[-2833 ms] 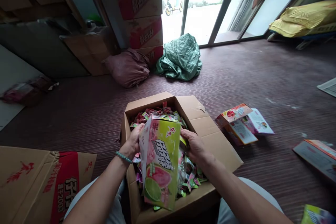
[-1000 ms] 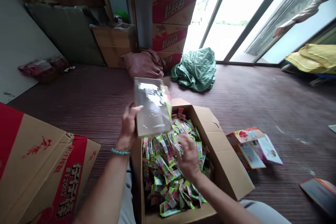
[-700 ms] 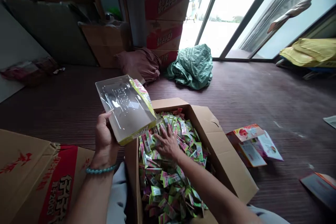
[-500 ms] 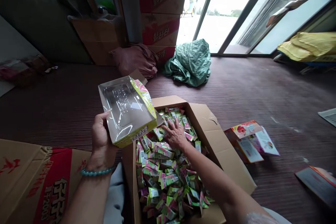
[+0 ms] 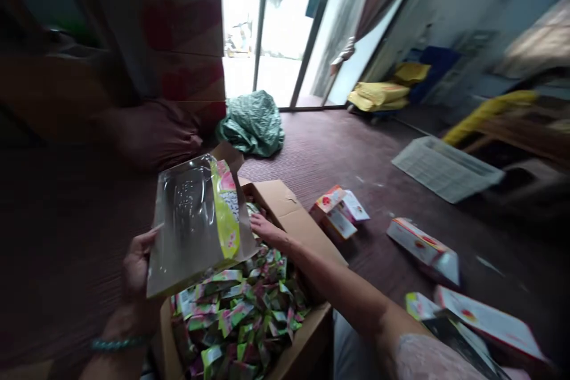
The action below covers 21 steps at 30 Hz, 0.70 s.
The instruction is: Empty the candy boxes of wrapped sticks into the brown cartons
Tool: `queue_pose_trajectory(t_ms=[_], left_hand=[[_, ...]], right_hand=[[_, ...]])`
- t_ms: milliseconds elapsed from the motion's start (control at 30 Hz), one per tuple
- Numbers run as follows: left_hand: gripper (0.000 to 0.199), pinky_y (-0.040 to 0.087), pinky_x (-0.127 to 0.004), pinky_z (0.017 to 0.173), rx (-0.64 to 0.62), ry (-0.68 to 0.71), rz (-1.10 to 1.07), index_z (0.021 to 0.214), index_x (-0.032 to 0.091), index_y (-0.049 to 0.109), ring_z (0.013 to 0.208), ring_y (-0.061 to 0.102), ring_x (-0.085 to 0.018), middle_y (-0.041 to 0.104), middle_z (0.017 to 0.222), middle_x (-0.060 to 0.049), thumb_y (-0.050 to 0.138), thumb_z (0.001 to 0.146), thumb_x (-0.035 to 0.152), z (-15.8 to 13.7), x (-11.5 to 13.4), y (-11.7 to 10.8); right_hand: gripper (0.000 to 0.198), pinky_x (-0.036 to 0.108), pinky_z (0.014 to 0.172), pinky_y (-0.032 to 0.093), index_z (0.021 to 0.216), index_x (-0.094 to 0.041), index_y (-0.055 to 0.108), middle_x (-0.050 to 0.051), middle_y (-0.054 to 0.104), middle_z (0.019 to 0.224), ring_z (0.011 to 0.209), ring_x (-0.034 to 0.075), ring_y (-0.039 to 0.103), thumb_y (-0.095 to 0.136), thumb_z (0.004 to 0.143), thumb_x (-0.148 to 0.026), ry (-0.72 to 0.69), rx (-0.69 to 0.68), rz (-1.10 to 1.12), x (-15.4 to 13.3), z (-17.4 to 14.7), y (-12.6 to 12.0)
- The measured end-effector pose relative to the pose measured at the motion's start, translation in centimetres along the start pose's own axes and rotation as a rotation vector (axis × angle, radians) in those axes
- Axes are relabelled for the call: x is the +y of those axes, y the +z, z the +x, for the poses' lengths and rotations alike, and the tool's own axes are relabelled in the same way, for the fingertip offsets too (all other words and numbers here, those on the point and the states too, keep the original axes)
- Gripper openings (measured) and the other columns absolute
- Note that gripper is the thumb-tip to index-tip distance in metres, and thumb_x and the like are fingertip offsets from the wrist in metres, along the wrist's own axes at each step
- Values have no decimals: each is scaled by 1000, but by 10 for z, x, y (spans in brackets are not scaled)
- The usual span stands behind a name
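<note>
In my left hand (image 5: 138, 258) is a display box (image 5: 187, 231) with a clear plastic window and a yellow-green and pink printed edge. Its fingers grip the left side, and the box is tilted above the large carton (image 5: 285, 208). Many small green and pink snack packets (image 5: 240, 309) fill that carton. My right hand (image 5: 267, 230) reaches into its far part, beside the display box's open flap. The fingers are stretched out over packets there; their tips are slightly blurred and partly hidden.
Opened printed boxes (image 5: 341, 211) lie on the floor to the right, with another printed box (image 5: 425, 249) nearer. A white plastic crate (image 5: 445, 169) stands farther right. Beyond the carton are a green sack (image 5: 253, 122), stacked red-marked cartons (image 5: 187, 35) and glass doors (image 5: 285, 29).
My view has swung right, showing the crate and more boxes. The display box now tilts with its window more toward me. My right hand is now nearer the carton's far right side.
</note>
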<state>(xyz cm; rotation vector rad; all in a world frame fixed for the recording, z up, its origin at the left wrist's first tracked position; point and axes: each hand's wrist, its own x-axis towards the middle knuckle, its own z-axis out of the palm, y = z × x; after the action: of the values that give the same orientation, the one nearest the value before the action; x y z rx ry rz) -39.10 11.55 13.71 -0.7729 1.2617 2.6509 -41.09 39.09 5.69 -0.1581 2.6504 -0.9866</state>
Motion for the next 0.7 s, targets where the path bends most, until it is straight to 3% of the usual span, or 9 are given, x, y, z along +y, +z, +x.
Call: queue_pose_trajectory(t_ms=[100, 167, 233, 300, 400, 467, 533, 633, 700], left_hand=[[24, 56, -23, 49, -161, -78, 147, 90, 21, 72, 53, 67, -18, 71, 61, 2, 67, 67, 20, -14, -32, 19], [33, 62, -30, 64, -304, -156, 277, 97, 20, 73, 73, 74, -25, 76, 74, -1, 72, 64, 25, -23, -62, 33], [47, 62, -37, 83, -439, -205, 397, 111, 23, 72, 100, 73, -31, 79, 95, -4, 76, 67, 37, -27, -98, 44], [69, 55, -44, 100, -604, -190, 589, 135, 29, 60, 123, 63, -34, 74, 119, -7, 74, 72, 54, -28, -137, 49], [94, 36, -51, 116, -855, 36, 1106, 157, 28, 34, 143, 43, -37, 53, 151, -14, 64, 77, 66, -32, -198, 44], [102, 26, -55, 120, -1065, 151, 1497, 160, 22, 27, 152, 25, -40, 31, 164, -20, 62, 76, 69, -42, -236, 34], [109, 25, -58, 119, -1247, 144, 1819, 159, 20, 27, 153, 19, -44, 19, 167, -23, 67, 69, 67, -53, -270, 23], [98, 33, -57, 113, -1326, 113, 2106, 156, 27, 32, 146, 36, -44, 40, 159, -20, 69, 67, 45, -63, -305, 10], [89, 34, -56, 113, -1282, 163, 2160, 153, 33, 40, 138, 48, -41, 55, 149, -16, 64, 67, 32, -62, -316, 2]], right_hand=[[68, 46, 88, 57, 149, -33, 40, 8, 67, 128, 106, 26, 68, 44, 93, -70, -62, 55, 633, -11, -67, -15], [75, 41, 85, 58, 147, -31, 40, 6, 70, 120, 96, 24, 71, 64, 84, -65, -115, 137, 1035, -16, -104, -25], [81, 35, 86, 57, 140, -29, 47, 4, 71, 116, 94, 21, 71, 83, 71, -48, -101, 287, 1201, -9, -138, -41], [84, 29, 79, 57, 138, -27, 48, 3, 73, 108, 87, 18, 71, 87, 65, -36, 18, 483, 1176, 15, -173, -67], [83, 22, 57, 47, 142, -22, 45, 0, 74, 84, 64, 14, 67, 81, 67, -33, 256, 708, 945, 82, -244, -113], [72, 22, 54, 43, 136, -19, 54, 2, 75, 80, 61, 15, 66, 76, 68, -32, 410, 686, 731, 136, -300, -136], [44, 26, 60, 47, 107, -18, 71, 3, 74, 75, 65, 18, 67, 76, 63, -26, 585, 702, 440, 184, -352, -149], [16, 36, 82, 52, 78, -19, 74, 10, 76, 84, 86, 26, 70, 76, 67, -30, 745, 716, 166, 234, -392, -145], [31, 39, 94, 50, 97, -17, 76, 13, 76, 100, 101, 28, 69, 67, 80, -41, 786, 660, 111, 256, -385, -134]])
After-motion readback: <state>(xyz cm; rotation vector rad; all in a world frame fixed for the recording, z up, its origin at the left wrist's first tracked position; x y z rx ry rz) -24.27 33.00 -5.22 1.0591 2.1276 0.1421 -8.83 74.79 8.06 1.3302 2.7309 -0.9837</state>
